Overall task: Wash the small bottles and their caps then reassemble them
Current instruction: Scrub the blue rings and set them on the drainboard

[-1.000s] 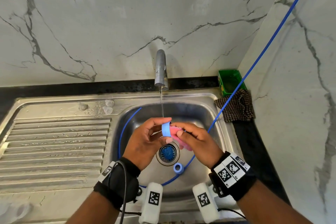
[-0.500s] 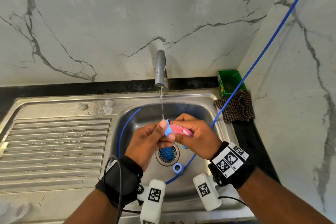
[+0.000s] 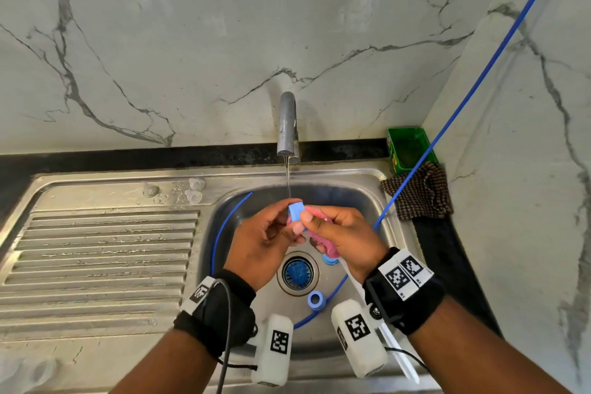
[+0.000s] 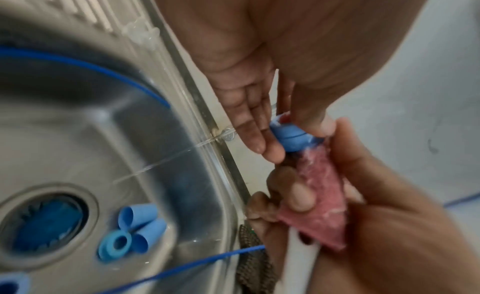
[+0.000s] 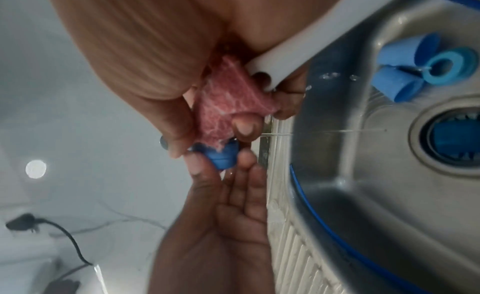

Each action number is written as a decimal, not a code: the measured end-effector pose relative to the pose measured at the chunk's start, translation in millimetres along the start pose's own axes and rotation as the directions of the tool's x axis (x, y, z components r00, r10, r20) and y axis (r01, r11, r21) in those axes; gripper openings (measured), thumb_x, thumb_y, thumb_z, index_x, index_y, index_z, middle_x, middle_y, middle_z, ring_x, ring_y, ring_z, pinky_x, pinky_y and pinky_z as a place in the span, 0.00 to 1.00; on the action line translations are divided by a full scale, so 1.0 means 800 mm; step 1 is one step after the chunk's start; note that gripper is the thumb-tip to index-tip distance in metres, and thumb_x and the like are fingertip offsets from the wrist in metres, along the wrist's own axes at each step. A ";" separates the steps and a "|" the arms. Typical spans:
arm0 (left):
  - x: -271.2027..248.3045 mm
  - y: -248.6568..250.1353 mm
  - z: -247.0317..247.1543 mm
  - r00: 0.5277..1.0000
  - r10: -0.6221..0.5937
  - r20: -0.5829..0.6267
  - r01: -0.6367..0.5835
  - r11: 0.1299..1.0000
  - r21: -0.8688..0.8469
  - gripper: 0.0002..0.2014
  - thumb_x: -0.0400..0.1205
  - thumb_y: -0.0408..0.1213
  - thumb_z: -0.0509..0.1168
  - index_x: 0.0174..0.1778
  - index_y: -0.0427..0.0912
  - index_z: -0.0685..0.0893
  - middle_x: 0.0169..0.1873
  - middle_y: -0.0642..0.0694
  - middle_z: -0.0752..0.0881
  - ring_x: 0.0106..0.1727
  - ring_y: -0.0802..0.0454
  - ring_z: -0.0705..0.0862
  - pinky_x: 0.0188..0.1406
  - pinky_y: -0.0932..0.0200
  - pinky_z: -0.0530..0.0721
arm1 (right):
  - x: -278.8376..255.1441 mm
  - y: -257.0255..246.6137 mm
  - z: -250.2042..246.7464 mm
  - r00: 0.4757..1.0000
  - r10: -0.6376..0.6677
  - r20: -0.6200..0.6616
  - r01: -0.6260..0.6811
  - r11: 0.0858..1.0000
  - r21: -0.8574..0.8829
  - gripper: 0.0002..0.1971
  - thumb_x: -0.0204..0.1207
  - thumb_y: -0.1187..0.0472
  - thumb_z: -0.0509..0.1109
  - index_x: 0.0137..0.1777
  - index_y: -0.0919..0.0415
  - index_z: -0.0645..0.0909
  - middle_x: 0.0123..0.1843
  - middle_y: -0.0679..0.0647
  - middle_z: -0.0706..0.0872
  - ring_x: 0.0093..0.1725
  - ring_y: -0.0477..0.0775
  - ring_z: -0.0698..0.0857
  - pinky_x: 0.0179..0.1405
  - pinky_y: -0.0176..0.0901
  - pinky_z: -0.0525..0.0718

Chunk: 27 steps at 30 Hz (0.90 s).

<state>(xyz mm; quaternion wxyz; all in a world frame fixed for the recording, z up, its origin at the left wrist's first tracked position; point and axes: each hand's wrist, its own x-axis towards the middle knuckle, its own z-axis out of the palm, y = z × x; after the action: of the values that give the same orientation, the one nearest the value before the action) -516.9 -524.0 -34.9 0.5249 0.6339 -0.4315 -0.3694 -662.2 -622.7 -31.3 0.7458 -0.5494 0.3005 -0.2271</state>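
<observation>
My left hand [image 3: 292,217] pinches a small blue cap [image 3: 295,211] between thumb and fingertips, right under the thin stream from the tap [image 3: 287,125]. My right hand [image 3: 315,233] grips a pink sponge [image 3: 331,249] on a white handle [image 5: 298,49]; the sponge's tip is pressed into the blue cap [image 4: 293,137]. Both hands are over the sink basin [image 3: 361,201]. On the basin floor lie a blue ring cap [image 3: 316,300] and, by the drain, short blue tubes [image 4: 140,220] with another ring [image 4: 118,243].
A blue hose [image 3: 479,80] runs from the upper right down into the basin. The drain [image 3: 297,272] holds a blue strainer. Small clear pieces [image 3: 193,190] sit on the ribbed drainboard at left. A green box [image 3: 409,150] and checked cloth [image 3: 419,195] lie at right.
Both hands have shifted slightly away from me toward the water stream. My right hand has turned, so the sponge now pushes into the cap from the side.
</observation>
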 end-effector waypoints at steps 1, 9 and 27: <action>0.001 0.004 0.000 0.999 -0.041 0.006 0.041 0.996 -0.083 0.16 0.84 0.36 0.68 0.69 0.40 0.84 0.48 0.41 0.92 0.44 0.48 0.92 0.46 0.58 0.89 | 0.000 -0.002 -0.002 0.999 -0.047 0.002 0.047 0.996 -0.071 0.09 0.80 0.54 0.75 0.53 0.57 0.93 0.36 0.63 0.78 0.31 0.52 0.72 0.29 0.39 0.69; 0.005 0.018 -0.002 0.939 -0.319 0.126 0.337 0.926 -0.172 0.29 0.85 0.60 0.59 0.57 0.35 0.87 0.45 0.35 0.92 0.39 0.44 0.91 0.38 0.55 0.90 | 0.007 0.001 -0.008 0.996 -0.086 -0.014 0.081 0.976 -0.200 0.05 0.81 0.62 0.74 0.50 0.56 0.92 0.29 0.50 0.78 0.27 0.46 0.73 0.28 0.37 0.71; 0.005 0.005 -0.003 0.954 -0.293 0.058 0.299 0.939 -0.172 0.23 0.88 0.52 0.59 0.52 0.35 0.90 0.39 0.36 0.92 0.37 0.45 0.88 0.40 0.52 0.87 | 0.004 0.002 -0.006 0.983 -0.174 0.060 0.184 0.935 -0.304 0.09 0.78 0.58 0.77 0.45 0.65 0.90 0.33 0.49 0.77 0.30 0.45 0.75 0.33 0.33 0.74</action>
<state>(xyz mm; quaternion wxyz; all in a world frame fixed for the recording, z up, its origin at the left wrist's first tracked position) -513.8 -526.7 -30.5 0.5113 0.6360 -0.3045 -0.4912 -663.6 -627.7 -34.3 0.6320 -0.6876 0.2689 -0.2355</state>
